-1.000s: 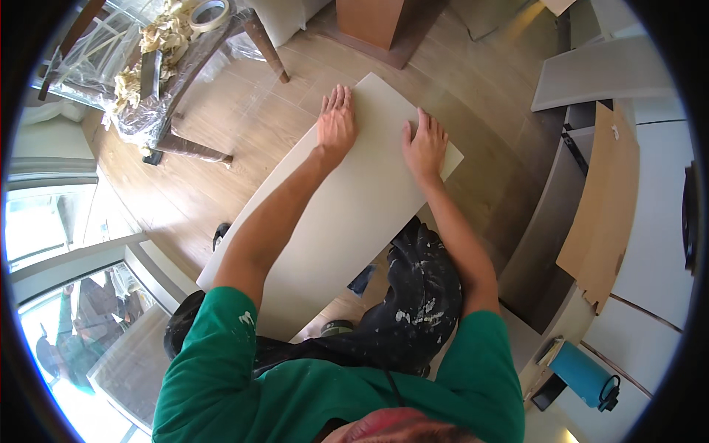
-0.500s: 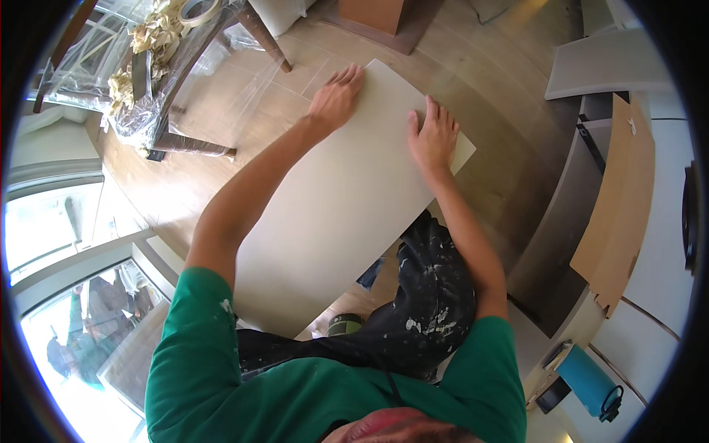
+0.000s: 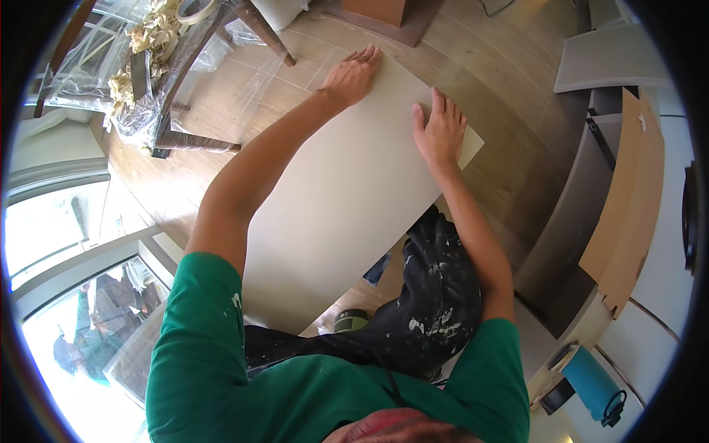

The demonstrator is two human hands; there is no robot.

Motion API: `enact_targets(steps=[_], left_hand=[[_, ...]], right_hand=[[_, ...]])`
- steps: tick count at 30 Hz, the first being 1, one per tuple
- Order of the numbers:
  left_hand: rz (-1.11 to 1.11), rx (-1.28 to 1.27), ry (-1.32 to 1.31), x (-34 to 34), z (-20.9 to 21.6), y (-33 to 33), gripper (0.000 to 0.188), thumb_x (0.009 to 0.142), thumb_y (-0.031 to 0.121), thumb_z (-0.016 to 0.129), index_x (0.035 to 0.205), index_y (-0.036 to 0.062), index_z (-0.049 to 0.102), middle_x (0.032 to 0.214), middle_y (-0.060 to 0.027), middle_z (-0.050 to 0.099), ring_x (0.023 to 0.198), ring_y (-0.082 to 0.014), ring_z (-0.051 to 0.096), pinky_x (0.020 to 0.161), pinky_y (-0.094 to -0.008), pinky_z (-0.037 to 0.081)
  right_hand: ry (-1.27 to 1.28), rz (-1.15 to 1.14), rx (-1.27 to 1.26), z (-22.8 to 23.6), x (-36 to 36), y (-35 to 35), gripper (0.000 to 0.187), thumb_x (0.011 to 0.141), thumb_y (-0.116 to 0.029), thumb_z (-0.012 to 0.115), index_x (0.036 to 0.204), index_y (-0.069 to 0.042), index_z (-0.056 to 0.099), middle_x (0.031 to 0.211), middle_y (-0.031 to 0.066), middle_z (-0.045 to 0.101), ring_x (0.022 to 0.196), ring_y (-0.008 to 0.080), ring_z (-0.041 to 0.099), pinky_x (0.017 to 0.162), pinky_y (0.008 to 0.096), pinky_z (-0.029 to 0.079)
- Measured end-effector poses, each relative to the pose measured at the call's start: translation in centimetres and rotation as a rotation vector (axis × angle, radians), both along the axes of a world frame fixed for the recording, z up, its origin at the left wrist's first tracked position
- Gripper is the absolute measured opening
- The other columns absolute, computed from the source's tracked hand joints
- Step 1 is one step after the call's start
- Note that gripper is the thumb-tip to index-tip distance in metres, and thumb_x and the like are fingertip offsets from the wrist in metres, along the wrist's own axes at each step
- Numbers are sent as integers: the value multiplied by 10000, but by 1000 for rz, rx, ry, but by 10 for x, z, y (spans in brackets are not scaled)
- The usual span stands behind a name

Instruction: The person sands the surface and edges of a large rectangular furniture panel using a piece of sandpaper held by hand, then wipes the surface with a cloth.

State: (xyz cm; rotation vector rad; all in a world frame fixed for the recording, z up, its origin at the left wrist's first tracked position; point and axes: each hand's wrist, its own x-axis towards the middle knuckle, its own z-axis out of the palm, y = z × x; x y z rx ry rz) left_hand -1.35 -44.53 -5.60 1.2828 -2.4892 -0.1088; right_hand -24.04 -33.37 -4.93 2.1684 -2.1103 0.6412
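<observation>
A large flat pale panel point(image 3: 347, 177) with a smooth face lies across my legs, its far end tilting out over the floor. My left hand point(image 3: 353, 76) rests flat at the far left corner, fingers close together and stretched along the edge. On the far right part, my right hand point(image 3: 442, 131) lies on the face with thumb and fingers spread, its fingertips near the far edge. Whatever supports the panel from beneath is hidden. Dark paint-spattered trousers point(image 3: 443, 295) show beside its right edge.
Left stands a plastic-wrapped table point(image 3: 199, 66) with a roll of tape point(image 3: 198, 9). Along the right are a grey open cabinet point(image 3: 561, 221), a brown cardboard strip point(image 3: 628, 199) and a teal bottle point(image 3: 594, 380). A window point(image 3: 88, 317) is at lower left; a dark green can point(image 3: 351, 320) stands near my legs.
My left hand has slid a little farther along the panel's edge toward the far corner. The right hand stays on the panel. The whole view has shifted slightly.
</observation>
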Motion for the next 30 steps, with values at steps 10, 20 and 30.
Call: enact_targets(steps=[10, 20, 30], left_hand=[[24, 44, 9, -1, 7, 5, 510, 985, 29, 512, 1488, -33, 457, 1517, -250, 510, 1384, -367, 523, 1205, -461, 399], [4, 12, 6, 11, 6, 29, 575, 880, -35, 520, 1454, -41, 481, 1496, -285, 518, 1364, -391, 540, 1167, -451, 439], [18, 24, -23, 27, -3, 49, 547, 927, 36, 505, 1457, -80, 435, 1518, -285, 495, 1394, -360, 529, 1179, -421, 429]], right_hand=[[10, 6, 5, 0, -3, -2, 580, 1006, -436, 591, 1427, -41, 541, 1249, 175, 650, 1188, 346, 597, 1061, 481, 412], [23, -20, -16, -1, -7, 1, 567, 1000, -422, 604, 1411, -36, 543, 1229, 169, 652, 1170, 340, 603, 1035, 478, 426], [20, -10, -11, 0, -10, 1, 565, 1001, -423, 604, 1411, -39, 549, 1232, 172, 652, 1165, 344, 604, 1022, 473, 427]])
